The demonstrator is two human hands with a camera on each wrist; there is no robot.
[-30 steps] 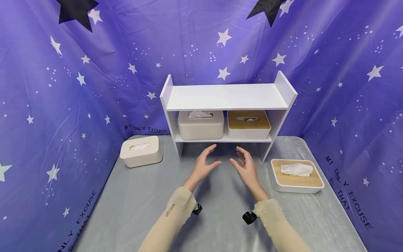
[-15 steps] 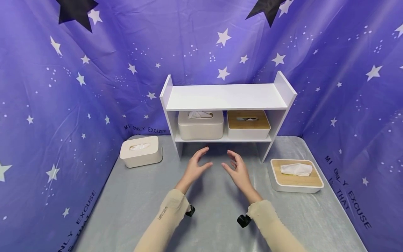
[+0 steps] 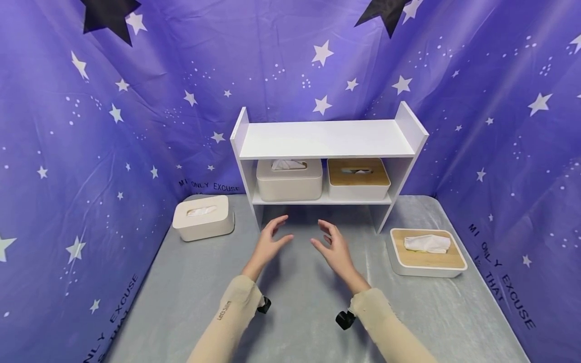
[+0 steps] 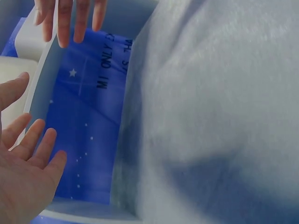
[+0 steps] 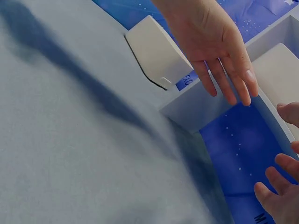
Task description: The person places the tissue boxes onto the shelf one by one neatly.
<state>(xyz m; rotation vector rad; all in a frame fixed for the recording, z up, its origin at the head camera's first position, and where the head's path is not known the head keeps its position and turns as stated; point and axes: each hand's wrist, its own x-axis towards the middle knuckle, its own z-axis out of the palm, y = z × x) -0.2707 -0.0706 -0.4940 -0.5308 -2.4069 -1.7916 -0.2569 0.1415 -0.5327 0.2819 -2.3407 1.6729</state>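
My left hand [image 3: 267, 245] hovers over the table in front of the white shelf [image 3: 327, 138], thumb and fingers spread and holding nothing. Facing it across a gap, my right hand [image 3: 337, 252] has its fingers relaxed and nothing in its grasp. On the shelf's middle board stand a cream tissue box [image 3: 289, 182] at left and a white tissue box with a wooden lid [image 3: 358, 180] at right. In the left wrist view my left palm [image 4: 23, 186] shows bare, with the right fingers [image 4: 65, 21] hanging above it.
At the table's left edge lies another cream tissue box [image 3: 203, 218]. A second wooden-lidded tissue box [image 3: 426, 253] with a tissue sticking out lies to the right. Purple star-printed cloth [image 3: 136, 101] encloses the grey table [image 3: 299, 327] at the back and sides.
Both hands have drifted left and slightly back from the shelf toward the body, still spread apart. The tissue boxes and shelf have stayed in place.
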